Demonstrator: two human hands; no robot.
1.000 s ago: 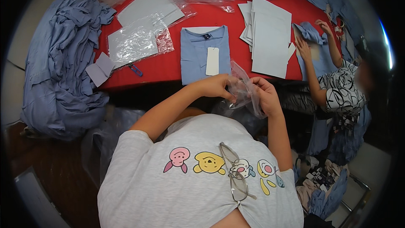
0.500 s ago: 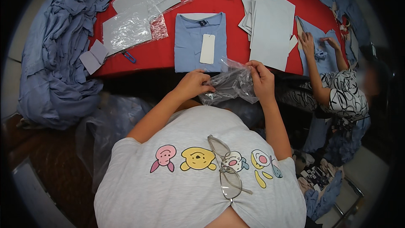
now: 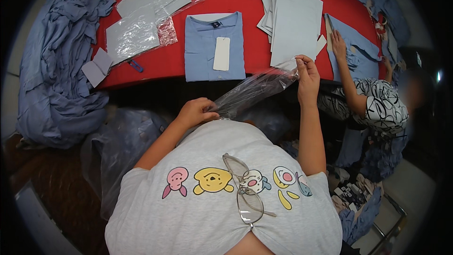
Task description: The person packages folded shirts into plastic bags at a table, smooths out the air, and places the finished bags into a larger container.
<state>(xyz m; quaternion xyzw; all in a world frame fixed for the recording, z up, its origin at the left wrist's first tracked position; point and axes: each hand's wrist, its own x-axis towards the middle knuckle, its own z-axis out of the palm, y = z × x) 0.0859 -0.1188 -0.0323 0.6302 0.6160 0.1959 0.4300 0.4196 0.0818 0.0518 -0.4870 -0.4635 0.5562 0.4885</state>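
Note:
A clear plastic bag [image 3: 257, 89] is stretched slantwise between my two hands, just off the table's near edge. My left hand [image 3: 196, 112] pinches its lower left end, close to my shirt. Higher up, my right hand [image 3: 306, 74] grips the opposite end between thumb and fingers. Directly beyond the bag, a folded light-blue garment [image 3: 200, 52] lies flat on the red table, its neckline at the far side. A blank-looking white hang tag [image 3: 222, 54] rests on its front. Neither hand touches the garment.
Grey-white boards [image 3: 297, 23] are stacked right of the garment; more boards in clear bags [image 3: 132, 38] lie left, beside a blue clip [image 3: 136, 66]. Blue garments are heaped [image 3: 61, 66] at the far left. A co-worker [image 3: 377, 101] handles blue cloth [image 3: 354, 56] at the right.
My hands have moved apart, left hand down and leftward, right hand slightly up and rightward, pulling the crumpled bag out long. The co-worker's hands have shifted on the blue cloth.

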